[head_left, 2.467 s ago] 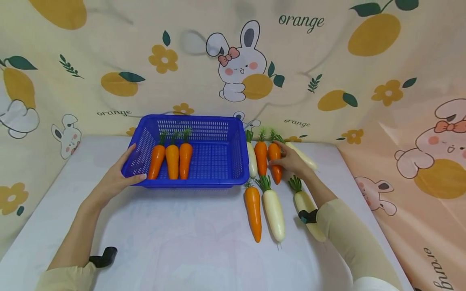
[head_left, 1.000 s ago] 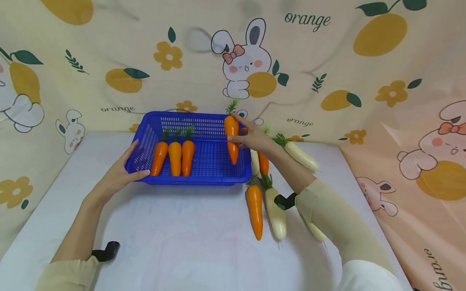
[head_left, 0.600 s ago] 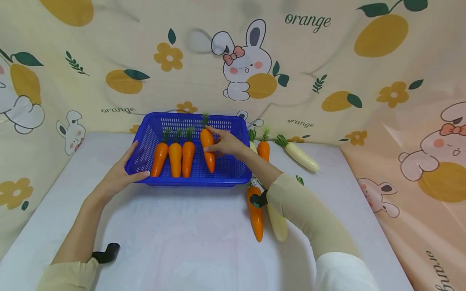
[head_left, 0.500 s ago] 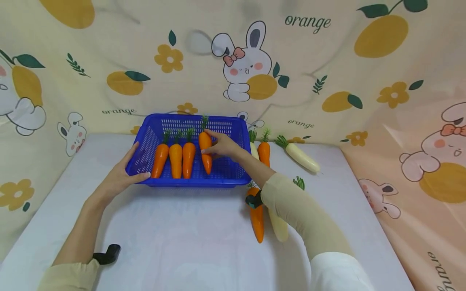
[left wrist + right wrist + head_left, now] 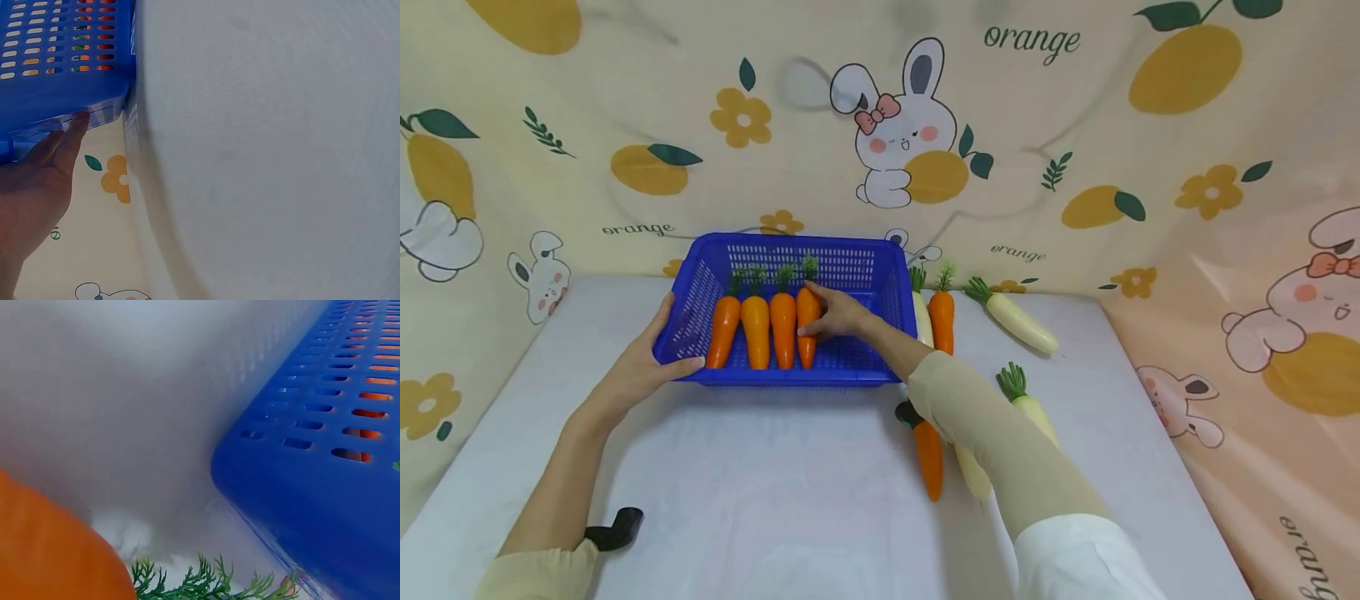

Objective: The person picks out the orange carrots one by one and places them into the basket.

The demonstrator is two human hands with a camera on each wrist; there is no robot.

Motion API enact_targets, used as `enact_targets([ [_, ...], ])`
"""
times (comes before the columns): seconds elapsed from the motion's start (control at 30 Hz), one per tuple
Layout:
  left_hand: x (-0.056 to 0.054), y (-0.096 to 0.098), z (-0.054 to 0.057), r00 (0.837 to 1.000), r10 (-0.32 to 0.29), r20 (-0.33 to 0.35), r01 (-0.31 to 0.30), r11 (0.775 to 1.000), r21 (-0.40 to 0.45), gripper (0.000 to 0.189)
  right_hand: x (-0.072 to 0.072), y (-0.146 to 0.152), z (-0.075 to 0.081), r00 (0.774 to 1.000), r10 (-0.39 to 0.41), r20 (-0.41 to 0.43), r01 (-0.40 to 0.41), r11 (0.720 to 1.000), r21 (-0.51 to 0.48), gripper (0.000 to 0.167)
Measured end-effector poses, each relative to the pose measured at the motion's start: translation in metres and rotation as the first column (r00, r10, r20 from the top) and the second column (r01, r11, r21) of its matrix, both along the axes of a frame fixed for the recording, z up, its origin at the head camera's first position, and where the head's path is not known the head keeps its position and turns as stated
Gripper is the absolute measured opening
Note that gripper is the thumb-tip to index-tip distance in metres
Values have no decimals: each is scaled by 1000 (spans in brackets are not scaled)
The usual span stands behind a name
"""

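A blue perforated plastic basket [image 5: 805,377] stands on the white table, with three orange carrots inside, one of them the left carrot [image 5: 724,332]. My left hand [image 5: 632,371] holds the basket's near left corner, thumb over the front rim and fingers along the outer side wall. In the left wrist view, straight fingers [image 5: 78,128] press against that wall. My right hand [image 5: 842,317] reaches into the basket and pinches a fourth carrot [image 5: 807,354] between thumb and fingers, upright in line beside the others. In the right wrist view the right hand is mostly hidden behind the basket wall [image 5: 287,481].
Right of the basket lie a carrot [image 5: 942,317] and a white radish [image 5: 922,321]. Further right are a radish [image 5: 1021,323] and another radish [image 5: 1033,412]. A carrot [image 5: 929,467] and a radish [image 5: 973,475] lie partly under the right forearm. A patterned cloth hangs behind.
My right hand picked up the carrot from right of the basket, carried it left over the rim and lowered it in beside the three carrots. The left hand stayed on the basket corner.
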State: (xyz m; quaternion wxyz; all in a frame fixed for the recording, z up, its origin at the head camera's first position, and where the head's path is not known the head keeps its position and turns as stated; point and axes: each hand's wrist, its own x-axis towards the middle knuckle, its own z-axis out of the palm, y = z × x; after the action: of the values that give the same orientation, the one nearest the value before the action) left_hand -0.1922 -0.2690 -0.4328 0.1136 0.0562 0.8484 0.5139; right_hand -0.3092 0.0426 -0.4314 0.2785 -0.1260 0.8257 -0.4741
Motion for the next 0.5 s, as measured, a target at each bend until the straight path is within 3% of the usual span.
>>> enact_targets([
  [0.3,0,0,0,1000,-3,7,3,1000,-1,104,7,4,3,994,65,-88,-55,992,115,92],
  [0.5,1,0,0,1000,5,11,-5,1000,-4,104,15,16,16,977,109,-184,-77,982,170,86],
])
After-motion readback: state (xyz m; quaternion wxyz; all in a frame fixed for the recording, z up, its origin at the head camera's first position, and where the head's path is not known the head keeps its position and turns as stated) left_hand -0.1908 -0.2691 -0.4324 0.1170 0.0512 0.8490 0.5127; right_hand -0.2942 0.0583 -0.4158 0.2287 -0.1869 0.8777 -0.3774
